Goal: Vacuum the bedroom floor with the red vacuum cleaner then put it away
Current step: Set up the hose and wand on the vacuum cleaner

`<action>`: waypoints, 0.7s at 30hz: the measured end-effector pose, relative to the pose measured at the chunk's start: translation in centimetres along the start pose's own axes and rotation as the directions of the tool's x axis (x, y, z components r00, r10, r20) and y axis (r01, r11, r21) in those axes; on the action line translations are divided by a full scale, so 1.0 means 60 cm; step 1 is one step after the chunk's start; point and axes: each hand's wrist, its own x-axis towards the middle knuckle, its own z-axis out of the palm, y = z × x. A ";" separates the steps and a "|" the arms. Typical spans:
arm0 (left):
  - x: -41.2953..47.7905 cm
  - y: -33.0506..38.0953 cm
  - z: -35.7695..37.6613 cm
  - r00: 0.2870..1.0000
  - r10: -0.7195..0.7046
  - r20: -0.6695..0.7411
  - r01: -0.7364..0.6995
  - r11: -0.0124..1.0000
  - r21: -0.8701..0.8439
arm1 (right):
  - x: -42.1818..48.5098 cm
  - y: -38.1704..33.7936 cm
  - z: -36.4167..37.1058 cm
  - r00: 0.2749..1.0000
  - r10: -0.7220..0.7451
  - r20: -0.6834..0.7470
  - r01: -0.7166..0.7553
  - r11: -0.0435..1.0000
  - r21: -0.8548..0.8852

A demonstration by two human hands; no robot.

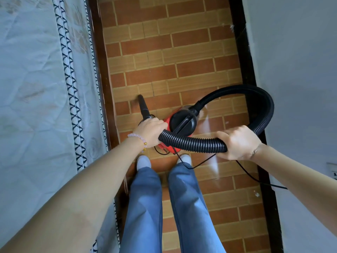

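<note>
The red vacuum cleaner (pixel 182 121), with a black top, sits low over the brick-patterned floor (pixel 182 52) just ahead of my feet. Its black ribbed hose (pixel 264 106) loops out to the right and back across the body. My left hand (pixel 149 131) grips the hose end where the black nozzle (pixel 143 106) begins; the nozzle points down at the floor near the bed. My right hand (pixel 237 142) grips the hose further along. Whether the vacuum body rests on the floor or hangs I cannot tell.
A bed with a pale patterned cover (pixel 36 88) fills the left side, its dark wooden frame (pixel 99 70) edging the narrow floor strip. A grey wall (pixel 300 70) with a dark skirting board bounds the right. A thin black power cord (pixel 251 176) trails right toward the wall.
</note>
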 end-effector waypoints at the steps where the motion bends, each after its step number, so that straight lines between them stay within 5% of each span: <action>1: 0.000 0.002 0.004 1.000 0.002 0.000 -0.002 0.999 0.040 | -0.001 -0.001 0.000 0.996 0.018 0.086 -0.016 1.000 -0.026; 3: -0.002 0.013 0.013 1.000 0.011 -0.012 -0.009 0.988 0.154 | 0.008 -0.008 -0.007 0.940 0.079 0.331 -0.080 0.997 -0.011; 6: -0.010 0.033 0.019 0.999 0.030 -0.036 -0.019 0.964 0.264 | 0.026 -0.026 -0.013 0.722 0.140 0.677 -0.247 0.967 0.063; 9: -0.024 0.045 0.020 0.994 0.057 -0.091 -0.028 0.956 0.293 | 0.037 -0.052 0.001 0.616 0.080 0.784 -0.393 0.894 0.217; 12: -0.029 0.061 0.013 0.973 0.156 -0.172 -0.082 0.924 0.373 | 0.058 -0.098 0.004 0.673 -0.046 0.738 -0.514 0.689 0.511; 15: -0.029 0.076 0.011 0.954 0.229 -0.194 -0.133 0.902 0.412 | 0.089 -0.136 -0.003 0.691 -0.066 0.720 -0.596 0.512 0.619; 21: -0.031 0.045 0.012 0.917 0.319 -0.239 -0.249 0.927 0.280 | 0.088 -0.158 0.010 0.833 0.104 0.544 -0.472 0.648 0.598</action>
